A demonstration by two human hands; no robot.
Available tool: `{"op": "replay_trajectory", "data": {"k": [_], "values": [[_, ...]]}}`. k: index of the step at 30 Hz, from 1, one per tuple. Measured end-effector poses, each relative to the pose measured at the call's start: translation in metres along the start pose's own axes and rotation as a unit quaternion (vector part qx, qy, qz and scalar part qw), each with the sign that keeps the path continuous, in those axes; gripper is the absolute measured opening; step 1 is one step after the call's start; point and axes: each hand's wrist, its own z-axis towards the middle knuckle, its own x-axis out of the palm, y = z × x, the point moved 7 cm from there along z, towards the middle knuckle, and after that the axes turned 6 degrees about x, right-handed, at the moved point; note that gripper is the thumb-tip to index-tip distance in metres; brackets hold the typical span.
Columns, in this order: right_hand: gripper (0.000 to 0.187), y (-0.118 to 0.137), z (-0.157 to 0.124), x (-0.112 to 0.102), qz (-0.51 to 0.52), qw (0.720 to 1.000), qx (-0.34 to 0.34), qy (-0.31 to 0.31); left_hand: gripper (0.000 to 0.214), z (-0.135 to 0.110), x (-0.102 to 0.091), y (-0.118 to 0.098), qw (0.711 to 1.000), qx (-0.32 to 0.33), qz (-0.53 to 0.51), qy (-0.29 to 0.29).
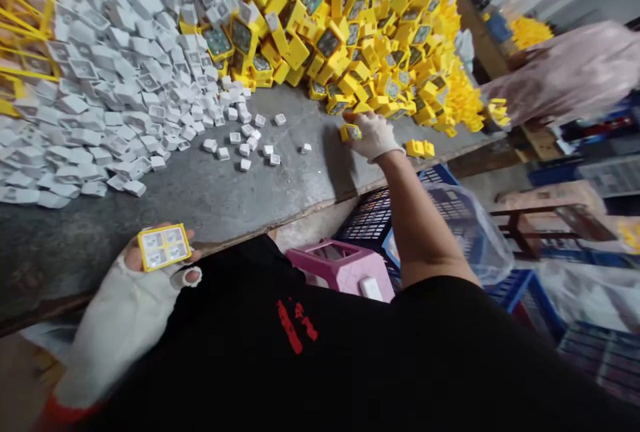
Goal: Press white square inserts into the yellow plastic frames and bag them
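Observation:
My left hand, in a white glove with bare fingertips, is closed round a small yellow-framed plastic piece. That piece faces up and shows several whitish square panels divided by a yellow cross. Farther right, my gloved right hand reaches over the worktable at the front of a heap of yellow plastic parts. Its fingers grip a small yellow part with a pale face. Several small white plastic caps lie scattered on the grey tabletop between my hands.
A big heap of white plastic pieces covers the table's left side. Yellow frames stand at the far left. Below the front edge are a pink plastic stool and a blue crate. A plastic-wrapped bundle sits at the right.

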Motion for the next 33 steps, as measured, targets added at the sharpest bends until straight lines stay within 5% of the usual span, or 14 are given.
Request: {"op": "replay_trajectory", "data": {"k": [2,5,9,12,14,17,21,25,28,33], "values": [[0.034,-0.005,0.011,0.0,0.005,1.0,-0.006,0.03,0.02,-0.005,0.003,0.0,1.0,0.023,-0.01,-0.009],[0.038,0.028,0.003,0.001,0.039,0.996,-0.038,0.064,0.015,-0.017,0.008,-0.004,0.996,0.077,-0.007,-0.039],[0.069,0.123,-0.05,0.024,0.157,0.97,-0.143,0.118,0.027,-0.027,0.017,-0.005,0.995,0.102,-0.009,-0.01],[0.068,0.198,-0.107,0.056,0.236,0.923,-0.258,0.158,0.024,-0.03,0.019,-0.006,0.992,0.103,-0.064,0.037],[0.062,0.223,-0.135,0.072,0.212,0.923,-0.285,0.146,0.022,-0.033,0.016,-0.006,0.991,0.101,-0.073,0.053],[0.062,0.224,-0.153,0.079,0.119,0.94,-0.292,0.132,0.018,-0.038,0.009,-0.006,0.99,0.105,-0.066,0.06],[0.075,0.211,-0.143,0.053,0.055,0.933,-0.338,0.112,0.006,-0.04,0.001,-0.003,0.991,0.099,-0.074,0.051],[0.066,0.233,-0.121,0.048,0.021,0.893,-0.423,0.156,0.014,-0.038,0.0,0.001,0.992,0.097,-0.074,0.04],[0.055,0.266,-0.125,0.048,0.074,0.845,-0.487,0.205,0.017,-0.038,0.003,0.002,0.988,0.106,-0.098,0.05],[0.072,0.305,-0.158,0.017,0.244,0.816,-0.494,0.173,0.024,-0.042,0.013,-0.001,0.979,0.118,-0.132,0.104]]}}
